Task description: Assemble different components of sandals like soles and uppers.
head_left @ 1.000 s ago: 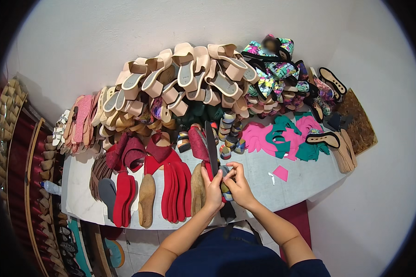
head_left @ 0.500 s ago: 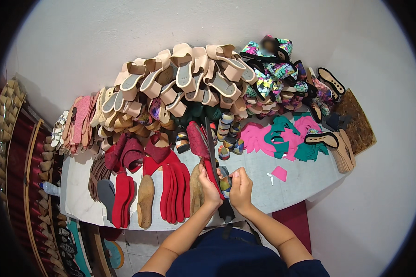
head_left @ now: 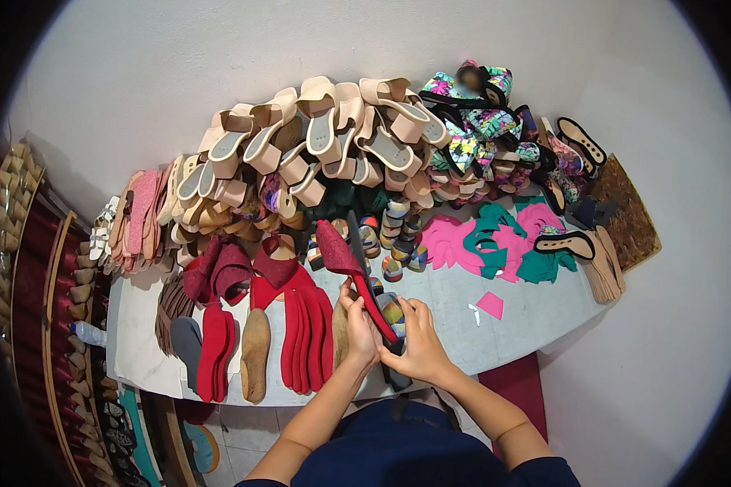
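My left hand is closed round a red sandal with a dark red upper, held tilted above the table's front part. A dark grey sole shows along the sandal's right side; whether it is fixed on, I cannot tell. My right hand grips a patchwork-coloured heel block at the sandal's rear end, thumb pressed near the red heel edge. Left of my hands lie red insoles in an overlapping row and a wooden shoe last. Another last is partly hidden behind my left hand.
Beige heeled sandals are piled along the wall, with floral sandals beside them. More patchwork heels stand mid-table. Pink and green cut pieces lie right. Shelves of lasts stand left of the table.
The sandal has turned and tilted to the left, showing more of its red side. My right hand has shifted lower, its fingers now spread over the heel block and thumb against the sandal.
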The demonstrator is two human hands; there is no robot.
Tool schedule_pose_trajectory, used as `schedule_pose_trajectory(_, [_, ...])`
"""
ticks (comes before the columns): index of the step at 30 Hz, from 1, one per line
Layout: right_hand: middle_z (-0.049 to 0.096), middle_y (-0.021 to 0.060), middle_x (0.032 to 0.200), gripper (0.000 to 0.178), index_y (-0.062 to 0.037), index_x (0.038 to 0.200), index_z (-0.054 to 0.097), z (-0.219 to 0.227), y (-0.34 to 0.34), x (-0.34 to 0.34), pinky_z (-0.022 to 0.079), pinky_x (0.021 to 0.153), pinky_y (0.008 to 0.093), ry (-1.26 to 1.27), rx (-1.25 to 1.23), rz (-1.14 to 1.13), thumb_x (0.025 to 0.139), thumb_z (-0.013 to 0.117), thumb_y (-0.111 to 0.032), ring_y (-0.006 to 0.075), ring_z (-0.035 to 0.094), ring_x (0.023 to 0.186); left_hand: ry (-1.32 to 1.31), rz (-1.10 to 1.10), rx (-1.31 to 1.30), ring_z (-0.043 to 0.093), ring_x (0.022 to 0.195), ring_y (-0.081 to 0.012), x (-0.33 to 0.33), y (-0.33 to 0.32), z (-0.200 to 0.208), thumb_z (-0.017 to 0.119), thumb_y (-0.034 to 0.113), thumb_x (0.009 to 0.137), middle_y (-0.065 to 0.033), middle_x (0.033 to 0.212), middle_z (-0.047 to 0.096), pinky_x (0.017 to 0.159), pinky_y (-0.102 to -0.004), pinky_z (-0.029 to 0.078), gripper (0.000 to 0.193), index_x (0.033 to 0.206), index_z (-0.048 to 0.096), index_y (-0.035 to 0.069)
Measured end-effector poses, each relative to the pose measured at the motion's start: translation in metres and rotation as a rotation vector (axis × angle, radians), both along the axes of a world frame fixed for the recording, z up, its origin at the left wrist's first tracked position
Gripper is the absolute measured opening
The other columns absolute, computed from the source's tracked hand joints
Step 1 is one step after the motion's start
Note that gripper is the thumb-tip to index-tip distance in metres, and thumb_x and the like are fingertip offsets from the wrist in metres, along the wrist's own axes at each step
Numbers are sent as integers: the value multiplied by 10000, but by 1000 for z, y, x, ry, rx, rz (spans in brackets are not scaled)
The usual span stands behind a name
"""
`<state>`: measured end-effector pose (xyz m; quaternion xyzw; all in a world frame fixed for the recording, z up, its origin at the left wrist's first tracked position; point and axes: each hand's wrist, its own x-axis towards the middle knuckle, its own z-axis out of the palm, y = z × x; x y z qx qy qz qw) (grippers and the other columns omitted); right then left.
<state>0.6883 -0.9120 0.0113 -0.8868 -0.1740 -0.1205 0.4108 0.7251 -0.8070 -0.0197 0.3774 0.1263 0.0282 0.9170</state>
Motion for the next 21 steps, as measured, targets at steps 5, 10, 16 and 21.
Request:
schedule_pose_trajectory(5, [329, 262, 1128, 767, 76, 1198, 248, -4, -3, 6, 321, 892, 421, 27, -23, 14, 607, 675, -162, 399, 351, 1049, -31, -45, -114, 459, 923, -170, -2, 1, -1, 303, 135, 856, -106, 1070, 443, 843, -351, 376, 413, 1242, 157, 145])
schedule_pose_trajectory(10, [365, 247, 1147, 717, 65, 1194, 273, -5, -6, 10, 347, 886, 396, 55, 12, 38, 628, 665, -136, 381, 386, 1069, -94, -121, -191, 388, 1117, -250, -2, 6, -7, 310, 135, 880, -139, 1158, 405, 950, -439, 307, 374, 1217, 151, 154])
schedule_pose_trajectory(16, [458, 203, 1103, 655, 19, 1177, 342, -11, -7, 15, 414, 809, 370, 80, 56, -22, 630, 667, -138, 345, 483, 993, -124, -118, -218, 405, 1090, -246, 0, 7, -16, 345, 96, 873, -132, 1174, 383, 940, -429, 319, 371, 1202, 180, 140])
schedule_pose_trajectory(21, [508, 185, 1042, 604, 8, 1147, 393, -16, -12, 17, 438, 770, 356, 82, 166, -61, 629, 669, -134, 336, 532, 916, -104, -123, -227, 355, 1099, -191, -2, 3, -11, 386, 58, 864, -89, 1203, 321, 951, -381, 284, 414, 1209, 185, 168])
